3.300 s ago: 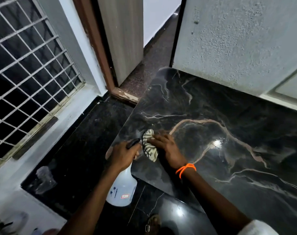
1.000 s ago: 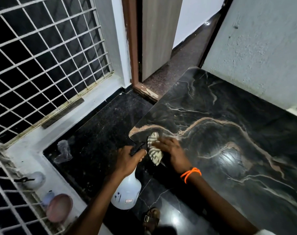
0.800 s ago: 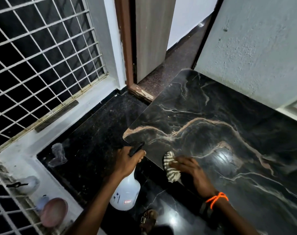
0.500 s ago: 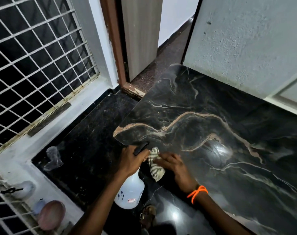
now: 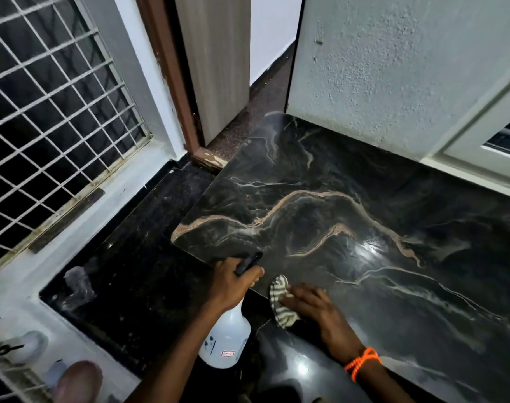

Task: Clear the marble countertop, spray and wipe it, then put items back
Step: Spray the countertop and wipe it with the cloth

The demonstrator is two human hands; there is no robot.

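Relative to the frame half a second earlier, the right hand (image 5: 312, 303) and its striped cloth (image 5: 281, 303) sit slightly further right along the near edge of the table (image 5: 349, 216), so a small gap now separates them from the left hand (image 5: 233, 282); before, cloth and left hand almost touched. Left hand: closed around the neck of the white spray bottle (image 5: 226, 341), with the black trigger head (image 5: 249, 261) projecting past the knuckles toward the table. Bottle body hangs below the hand, off the table edge, over the dark glossy floor (image 5: 137, 280); a small label shows near its base. Right hand: fingers spread flat and pressing down on the cloth, which is bunched, striped light and dark, and lies on the table's near edge with its lower end overhanging. An orange thread band (image 5: 363, 362) circles the right wrist. Table surface: black marble with tan and white veins, wet-looking sheen and a bright reflection right of centre; it carries the cloth and the pressing hand. Surroundings: a rough pale wall (image 5: 393, 68) borders the table's far side, a brown door frame (image 5: 172, 77) with a partly open door stands beyond the far left corner, and a white window grille (image 5: 50, 112) fills the left. A crumpled clear plastic piece (image 5: 78, 283) lies on the floor near the left ledge.
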